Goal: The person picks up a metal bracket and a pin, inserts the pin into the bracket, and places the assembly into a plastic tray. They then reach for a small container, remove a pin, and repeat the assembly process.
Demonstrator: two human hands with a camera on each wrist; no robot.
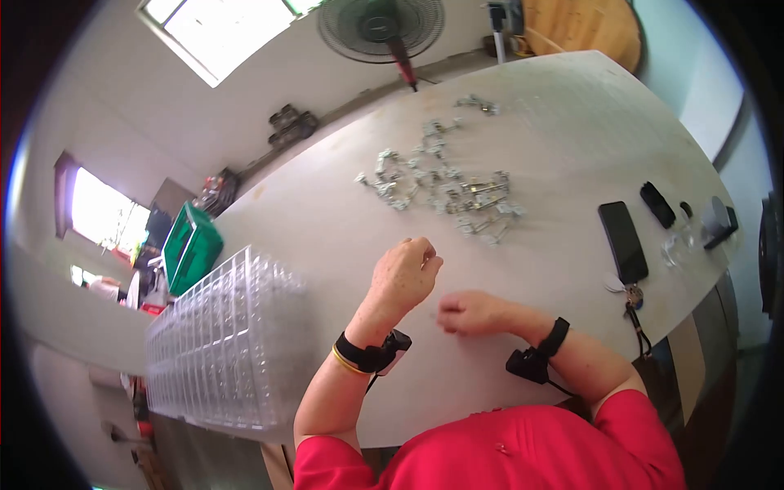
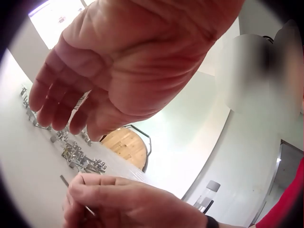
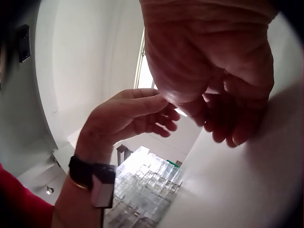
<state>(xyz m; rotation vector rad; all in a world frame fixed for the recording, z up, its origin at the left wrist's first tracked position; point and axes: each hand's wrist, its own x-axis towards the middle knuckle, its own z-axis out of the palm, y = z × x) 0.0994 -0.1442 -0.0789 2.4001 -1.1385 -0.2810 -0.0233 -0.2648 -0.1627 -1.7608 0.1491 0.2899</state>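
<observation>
My left hand (image 1: 404,273) is raised over the near part of the table (image 1: 563,171), its fingers loosely bent and nothing visible between them in the left wrist view. Close to its right, low over the tabletop, is my right hand (image 1: 474,312). In the left wrist view, the fingers of the right hand pinch a thin metal rod (image 2: 64,180), whose end sticks out past the thumb; the grip hides most of it. Beyond both hands lies a loose spread of small metal hardware pieces (image 1: 445,184), some with long brass-coloured pins. A smaller bunch of similar pieces (image 1: 478,104) lies farther back.
A large clear plastic organizer (image 1: 245,343) with many compartments stands at the left, a green basket (image 1: 193,245) behind it. On the right lie a phone (image 1: 623,241), keys (image 1: 634,296), a black case (image 1: 657,205) and a clear bottle (image 1: 690,233). A fan (image 1: 380,28) stands beyond the table.
</observation>
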